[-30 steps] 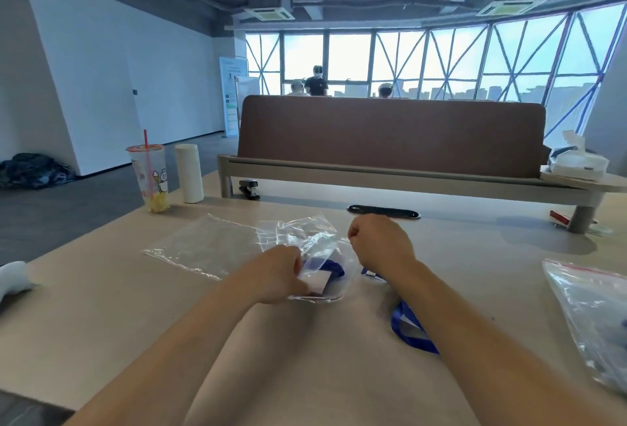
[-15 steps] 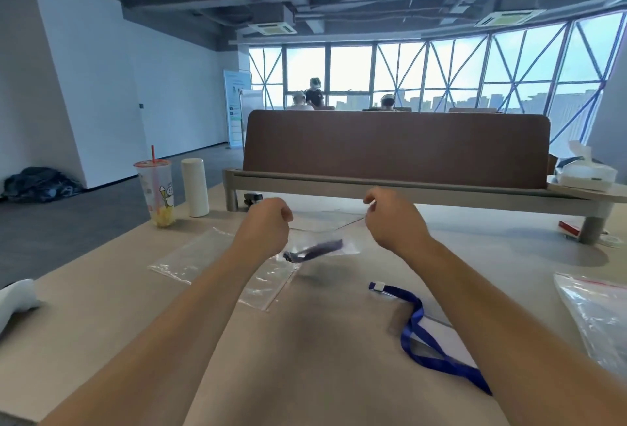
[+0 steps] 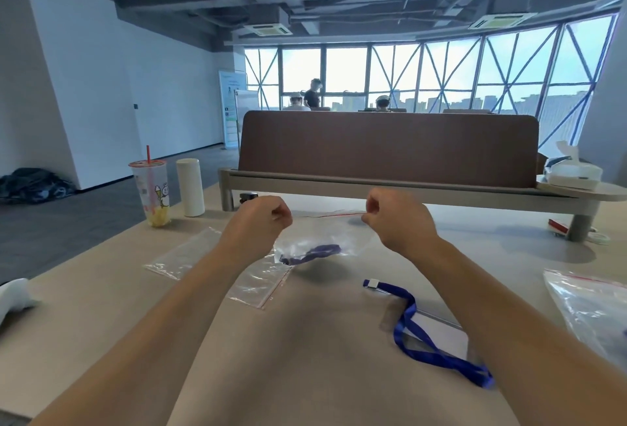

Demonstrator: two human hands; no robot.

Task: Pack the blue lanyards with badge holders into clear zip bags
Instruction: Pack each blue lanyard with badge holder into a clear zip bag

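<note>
Left hand [image 3: 261, 222] and right hand [image 3: 397, 222] each pinch a top corner of the clear zip bag [image 3: 339, 232], raised off the surface [image 3: 322, 340]. One blue lanyard [image 3: 315, 252] sags inside. Risk: I cannot confirm the seal, and the lanyard's weight may reopen it. Second lanyard [image 3: 420, 334] lies unpacked.

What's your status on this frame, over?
Left hand and right hand pinch bag top corners, bag off the table. One lanyard inside. Second lanyard loose on table. Nothing blocking.
</note>
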